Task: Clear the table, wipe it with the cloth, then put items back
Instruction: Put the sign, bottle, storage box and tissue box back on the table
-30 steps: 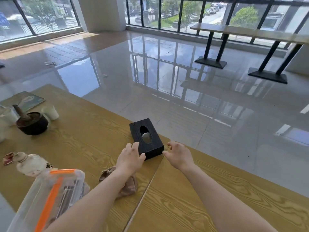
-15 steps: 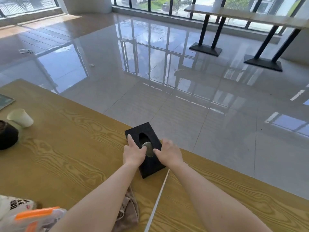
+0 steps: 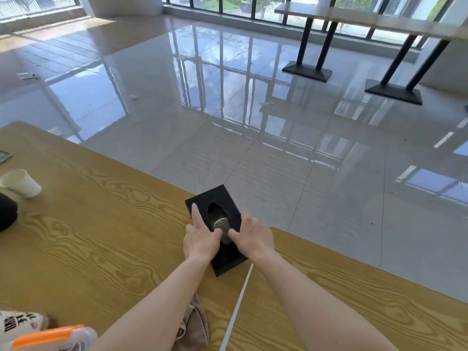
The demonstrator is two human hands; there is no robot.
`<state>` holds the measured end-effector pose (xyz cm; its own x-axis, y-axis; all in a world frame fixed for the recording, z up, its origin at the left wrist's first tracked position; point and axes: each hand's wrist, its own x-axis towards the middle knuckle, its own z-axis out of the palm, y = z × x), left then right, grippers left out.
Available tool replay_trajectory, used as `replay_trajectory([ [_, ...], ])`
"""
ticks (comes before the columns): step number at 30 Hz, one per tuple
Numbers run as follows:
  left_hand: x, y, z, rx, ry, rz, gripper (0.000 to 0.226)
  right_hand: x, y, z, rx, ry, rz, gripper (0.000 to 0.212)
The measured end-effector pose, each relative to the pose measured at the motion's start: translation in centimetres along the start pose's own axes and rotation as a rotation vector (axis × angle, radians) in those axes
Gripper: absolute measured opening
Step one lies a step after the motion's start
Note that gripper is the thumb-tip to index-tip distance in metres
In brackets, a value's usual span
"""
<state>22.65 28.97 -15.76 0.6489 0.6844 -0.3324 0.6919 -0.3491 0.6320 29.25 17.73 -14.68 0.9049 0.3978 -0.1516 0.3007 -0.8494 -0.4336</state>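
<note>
1. Located the tissue box (image 3: 219, 197) directly beneath the left hand (image 3: 201, 240) and the right hand (image 3: 253, 239), clasped between the two, extending forward past the fingertips and back almost to the wrists.
2. Found the left hand on the box's left half, with the index finger laid straight along the top, the thumb reaching toward the opening and the remaining fingers turned down over the left edge.
3. Found the right hand on the right half, with the thumb on top beside the opening and the fingers curled down the right side, gripping.
4. Placed the box on the wooden table (image 3: 101, 249), at its far edge.
5. Recorded a matte black rectangular body with an oval opening in the upward-facing top, and a pale crumpled tissue (image 3: 222, 222) showing between the thumbs.
6. Traced the long axis away from the wrists, angled slightly left, in line with the oval.
7. Noted a crumpled cloth (image 3: 193, 323) behind the left hand, beneath the forearm, and a paper cup (image 3: 21, 183) well off to that hand's left.
</note>
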Motion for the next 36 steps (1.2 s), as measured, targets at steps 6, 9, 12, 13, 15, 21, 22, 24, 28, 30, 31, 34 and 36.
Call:
replay_trajectory([
  [6,-3.5,0.9,0.2,0.007,-0.051,0.070,0.096,-3.8,2.1,-1.9,0.040,0.039,0.049,0.033],
  [9,-5.9,1.3,0.4,-0.008,-0.080,0.120,0.096,-6.6,3.5,-3.2,0.063,0.073,0.059,0.034],
  [12,-9.0,1.6,1.0,-0.009,-0.125,0.183,0.095,-10.1,5.2,-4.6,0.078,0.098,0.115,0.032],
  [13,-10.1,1.7,1.2,-0.013,-0.145,0.203,0.095,-11.4,5.8,-5.0,0.080,0.110,0.139,0.031],
  [15,-12.5,1.8,1.9,-0.027,-0.188,0.233,0.095,-14.1,7.1,-5.7,0.074,0.131,0.188,0.032],
  [21,-19.7,1.1,4.8,-0.021,-0.302,0.330,0.095,-22.5,10.8,-7.1,0.062,0.200,0.298,0.033],
  [22,-20.9,0.8,5.4,-0.014,-0.321,0.342,0.095,-23.9,11.4,-7.3,0.055,0.202,0.318,0.033],
  [24,-23.1,0.4,6.4,0.005,-0.357,0.355,0.096,-26.6,12.5,-7.4,0.049,0.209,0.361,0.032],
  [28,-27.2,0.5,8.2,0.060,-0.399,0.387,0.095,-31.0,15.2,-7.2,0.075,0.236,0.429,0.035],
  [30,-29.1,0.6,9.1,0.077,-0.409,0.408,0.095,-33.0,16.7,-7.3,0.094,0.254,0.447,0.036],
  [31,-30.1,0.7,9.5,0.082,-0.410,0.420,0.095,-33.9,17.4,-7.3,0.101,0.261,0.451,0.037],
  [34,-33.3,0.7,10.9,0.094,-0.418,0.437,0.095,-37.0,19.5,-7.6,0.123,0.284,0.464,0.038],
  [36,-35.7,0.3,11.7,0.092,-0.430,0.438,0.094,-39.2,21.0,-7.6,0.127,0.289,0.478,0.039],
])
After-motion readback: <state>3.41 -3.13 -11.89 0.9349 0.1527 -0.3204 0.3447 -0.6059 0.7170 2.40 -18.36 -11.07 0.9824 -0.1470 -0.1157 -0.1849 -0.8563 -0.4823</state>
